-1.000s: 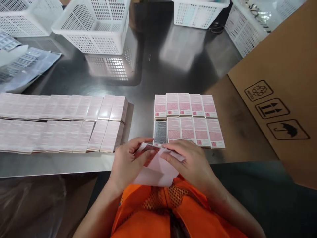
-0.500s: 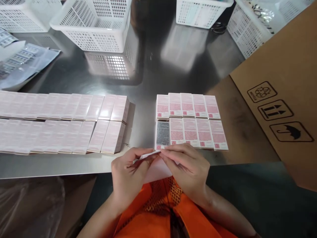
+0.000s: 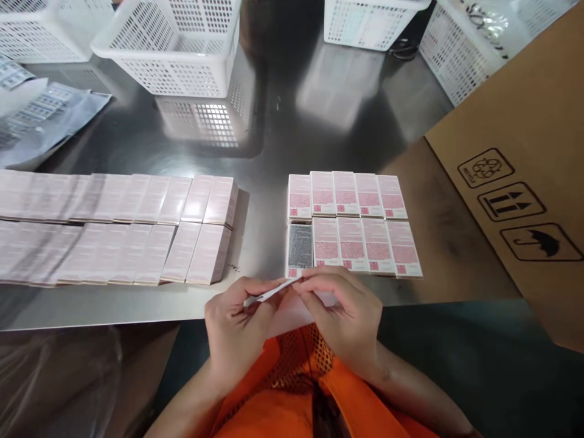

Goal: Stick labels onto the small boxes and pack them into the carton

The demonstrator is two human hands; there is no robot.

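Turned more edge-on than a second ago, the pale sheet (image 3: 288,317) is pinched by both the left hand (image 3: 237,325) and the right hand (image 3: 347,313), at the near edge of the worktop (image 3: 262,231), close to the dark-labelled box (image 3: 300,246).

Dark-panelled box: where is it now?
In the head view, the dark-panelled box is at the near left corner of the right block of boxes, just beyond the right hand.
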